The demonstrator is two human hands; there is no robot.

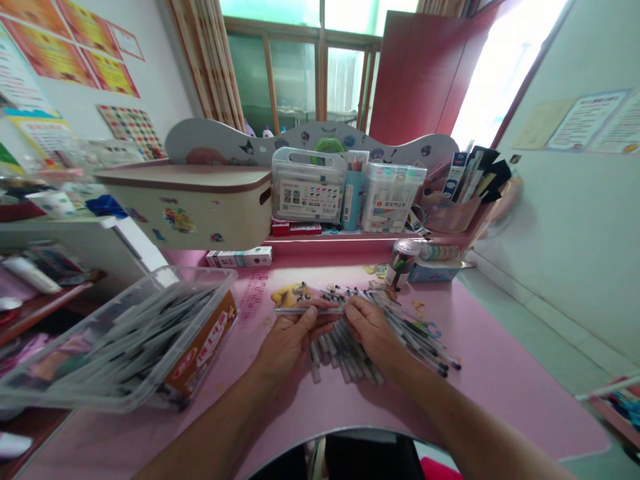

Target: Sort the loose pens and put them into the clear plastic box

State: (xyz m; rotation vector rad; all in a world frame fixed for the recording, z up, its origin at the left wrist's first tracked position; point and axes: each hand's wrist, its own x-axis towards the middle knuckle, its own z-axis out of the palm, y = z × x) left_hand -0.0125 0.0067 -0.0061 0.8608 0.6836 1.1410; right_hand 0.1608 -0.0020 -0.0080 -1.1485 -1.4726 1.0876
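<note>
A thin translucent pen (290, 311) lies level between my two hands, above the pink desk. My left hand (300, 328) closes its thumb and fingers round its middle. My right hand (366, 325) pinches the right end. Beneath and behind the hands, a spread pile of similar pens (345, 347) covers the desk, some with black tips pointing right. To the left, a clear plastic bin (220, 275) holds many more pens.
A pink desk (500, 373) extends to the right. At its back stand a clear jar (400, 263) and a blue box (435, 271). The shelf above carries a cream storage bin (200, 207), marker cases (307, 193) and a pink pen holder (450, 212).
</note>
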